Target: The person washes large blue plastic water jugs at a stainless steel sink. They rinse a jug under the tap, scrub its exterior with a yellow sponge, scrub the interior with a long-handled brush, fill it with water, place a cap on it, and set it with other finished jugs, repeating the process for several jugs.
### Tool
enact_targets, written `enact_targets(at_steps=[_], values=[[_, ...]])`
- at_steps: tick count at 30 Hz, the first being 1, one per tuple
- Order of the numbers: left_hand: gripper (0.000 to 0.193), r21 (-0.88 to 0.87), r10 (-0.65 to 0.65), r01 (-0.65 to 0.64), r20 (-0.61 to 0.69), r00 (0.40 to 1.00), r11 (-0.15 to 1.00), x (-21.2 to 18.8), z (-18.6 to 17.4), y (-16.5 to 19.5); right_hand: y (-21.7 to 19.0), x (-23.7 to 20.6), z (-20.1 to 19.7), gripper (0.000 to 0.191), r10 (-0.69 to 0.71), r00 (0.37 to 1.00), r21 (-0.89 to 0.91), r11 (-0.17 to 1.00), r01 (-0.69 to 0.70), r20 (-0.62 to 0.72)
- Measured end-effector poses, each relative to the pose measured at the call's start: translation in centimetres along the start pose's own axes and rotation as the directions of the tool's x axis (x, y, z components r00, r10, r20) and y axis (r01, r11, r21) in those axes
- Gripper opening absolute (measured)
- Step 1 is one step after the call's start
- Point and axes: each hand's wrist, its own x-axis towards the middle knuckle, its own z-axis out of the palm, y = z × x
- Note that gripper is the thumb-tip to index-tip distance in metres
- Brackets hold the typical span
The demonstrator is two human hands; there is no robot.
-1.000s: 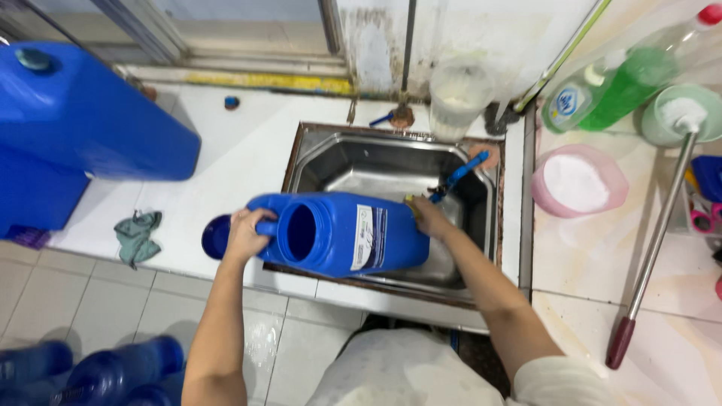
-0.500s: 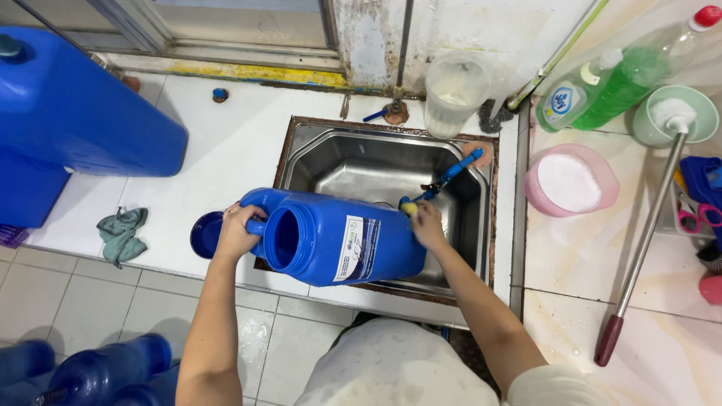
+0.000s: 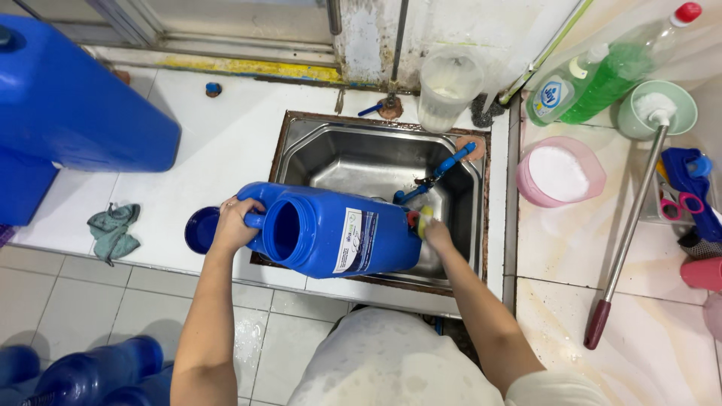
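- Over the front edge of the steel sink [image 3: 353, 154], a blue jug [image 3: 335, 239] lies on its side, open mouth facing left, white label on its flank.
- Left hand [image 3: 235, 224]: fingers clamped on the jug's handle beside the mouth.
- Right hand [image 3: 435, 234]: at the jug's base, fingers closed on a yellow sponge [image 3: 424, 220] pressed against the base.
- Blue lid [image 3: 200, 229] sits on the white surface [image 3: 226, 135], just left of the left hand.
- Blue tap [image 3: 436, 173] reaches into the sink behind the jug.
- Grey-green rag [image 3: 113, 231] lies on the surface's front edge, well left of the jug.
- Large blue container [image 3: 71, 98] stands at far left.
- Pink tub [image 3: 560, 171] of white powder and green bottle [image 3: 602, 75] sit right of the sink.
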Motion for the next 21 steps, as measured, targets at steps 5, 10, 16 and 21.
enact_targets(at_steps=[5, 10, 16, 21], values=[[0.013, 0.001, -0.018, 0.018, 0.055, 0.998, 1.0, 0.3, -0.2, -0.6, 1.2, -3.0, 2.5, 0.034, -0.256, 0.959, -0.156, 0.959, 0.237, -0.121], [0.014, -0.017, -0.01, 0.012, 0.095, 0.995, 1.0, 0.4, -0.5, -0.6, 0.3, -1.7, 2.7, 0.026, 0.039, 0.999, 0.673, 0.74, -0.012, -0.024], [0.008, -0.034, -0.016, 0.019, 0.085, 0.996, 0.999, 0.7, -0.5, -0.5, 0.8, -0.6, -3.0, 0.03, -0.08, 0.991, -0.421, 0.899, 0.118, 0.106], [0.011, -0.027, 0.011, -0.009, 0.08, 0.997, 1.0, 0.5, -0.3, -0.9, -0.3, 1.9, -2.2, 0.044, -0.445, 0.895, -0.259, 0.869, 0.423, -0.034]])
